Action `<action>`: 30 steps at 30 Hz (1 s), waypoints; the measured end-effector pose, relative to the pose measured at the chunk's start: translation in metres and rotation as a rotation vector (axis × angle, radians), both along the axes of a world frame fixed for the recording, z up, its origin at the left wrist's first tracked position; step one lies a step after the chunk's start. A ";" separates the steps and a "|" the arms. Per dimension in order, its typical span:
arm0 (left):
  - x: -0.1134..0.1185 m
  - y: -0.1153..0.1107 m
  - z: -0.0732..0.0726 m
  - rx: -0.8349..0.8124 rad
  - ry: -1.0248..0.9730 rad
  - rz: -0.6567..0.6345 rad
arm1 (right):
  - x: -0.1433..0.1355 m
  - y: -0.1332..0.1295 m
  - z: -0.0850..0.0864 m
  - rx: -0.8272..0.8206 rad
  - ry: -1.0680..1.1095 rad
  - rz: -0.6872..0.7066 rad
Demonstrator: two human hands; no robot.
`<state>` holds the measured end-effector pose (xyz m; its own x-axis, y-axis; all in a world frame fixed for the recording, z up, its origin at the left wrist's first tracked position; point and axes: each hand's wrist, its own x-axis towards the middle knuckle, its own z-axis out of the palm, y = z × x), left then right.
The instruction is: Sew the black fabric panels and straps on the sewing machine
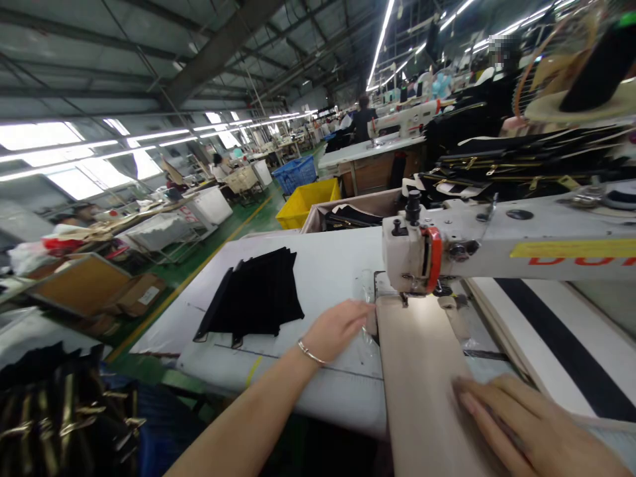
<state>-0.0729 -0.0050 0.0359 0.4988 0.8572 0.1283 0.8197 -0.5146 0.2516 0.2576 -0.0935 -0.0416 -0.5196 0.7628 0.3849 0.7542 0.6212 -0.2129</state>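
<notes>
Beige panel [422, 371] cut off, right fingers [477, 397] blurred

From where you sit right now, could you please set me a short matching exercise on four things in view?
Things:
1. Black fabric pieces
2. Beige panel
3. Left hand
4. Yellow bin

Places and states:
A. Beyond the table, near a blue crate
B. Wearing a bracelet at the wrist
C. Fanned out on the white table
D. Its far end at the sewing machine's head

Right pairs: 1-C, 2-D, 3-B, 4-A.
</notes>
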 end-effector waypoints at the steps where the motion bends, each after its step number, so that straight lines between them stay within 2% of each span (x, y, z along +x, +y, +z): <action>1: -0.023 -0.001 0.006 0.042 0.067 0.180 | -0.009 0.014 0.008 0.035 -0.017 0.000; 3: -0.069 -0.002 0.014 0.110 0.181 0.509 | -0.030 0.040 0.020 0.064 -0.038 -0.005; 5: -0.107 0.001 0.018 0.112 0.258 0.691 | -0.046 0.059 0.024 0.083 -0.045 -0.012; 8: -0.137 0.011 0.020 0.067 0.325 0.767 | -0.055 0.072 0.018 0.095 -0.047 -0.019; 11: -0.144 0.023 0.022 0.030 0.364 0.785 | -0.051 0.073 0.011 0.092 -0.045 -0.022; 15: -0.143 0.033 0.027 0.006 0.402 0.816 | -0.048 0.072 0.012 0.089 -0.039 -0.030; 17: -0.143 0.036 0.034 0.000 0.411 0.816 | -0.048 0.072 0.015 0.083 -0.038 -0.026; 19: -0.144 0.038 0.051 0.006 0.402 0.809 | -0.050 0.072 0.018 0.073 -0.036 -0.021; 22: -0.141 0.037 0.086 0.048 0.366 0.789 | -0.052 0.071 0.022 0.064 -0.024 -0.026; 24: -0.127 0.030 0.104 0.059 0.297 0.736 | -0.055 0.069 0.025 0.067 -0.020 -0.051; 25: -0.116 0.025 0.107 0.032 0.237 0.674 | -0.056 0.068 0.026 0.069 -0.021 -0.064; 27: -0.084 0.014 0.100 -0.083 0.078 0.469 | -0.058 0.066 0.029 0.069 -0.029 -0.075; 28: -0.066 0.010 0.089 -0.150 0.034 0.341 | -0.058 0.066 0.031 0.068 -0.033 -0.073; 30: -0.032 0.006 0.059 -0.115 0.055 0.173 | -0.059 0.066 0.033 0.066 -0.040 -0.068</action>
